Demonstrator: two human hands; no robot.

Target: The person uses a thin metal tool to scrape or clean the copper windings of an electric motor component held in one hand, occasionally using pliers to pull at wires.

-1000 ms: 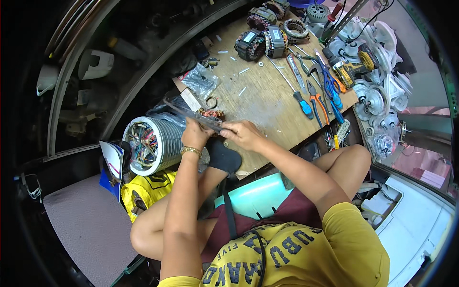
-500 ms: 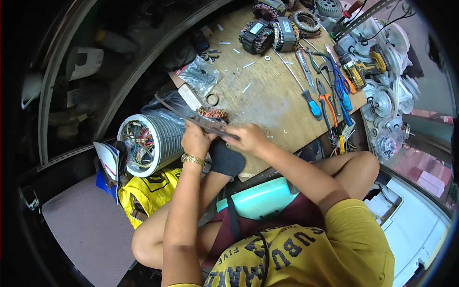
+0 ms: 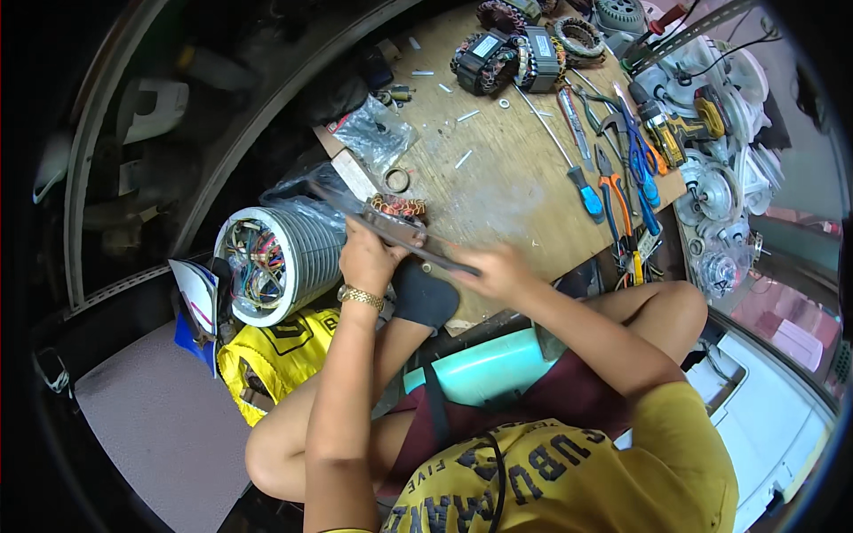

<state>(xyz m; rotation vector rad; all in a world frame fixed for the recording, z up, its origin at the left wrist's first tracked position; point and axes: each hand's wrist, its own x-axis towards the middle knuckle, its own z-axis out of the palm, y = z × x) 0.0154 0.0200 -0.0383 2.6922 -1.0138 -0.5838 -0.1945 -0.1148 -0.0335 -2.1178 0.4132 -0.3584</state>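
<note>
My right hand (image 3: 489, 271) is closed on the near end of a long, thin, hacksaw-like metal tool (image 3: 435, 258), slanting up-left and blurred by motion. My left hand (image 3: 369, 258) is closed at a small motor stator (image 3: 400, 207) with orange-red windings, under the tool; its fingertips are partly hidden. Both are over the front left of the plywood work surface (image 3: 506, 222). Beside them lie a brass-coloured ring (image 3: 396, 180), a pale strip (image 3: 354, 173) and a clear plastic bag (image 3: 373, 133).
A white ribbed drum (image 3: 311, 266) full of wires stands left. More stators (image 3: 484, 62) lie at the back. Screwdrivers (image 3: 586, 200), pliers (image 3: 613, 191) and a yellow-black drill (image 3: 666, 129) lie right, beside white plastic parts (image 3: 720, 195). A yellow bag (image 3: 275, 355) is beside my legs.
My right hand and the tool have moved right and down along the tool's line, with more blur now. My left hand stays at the stator.
</note>
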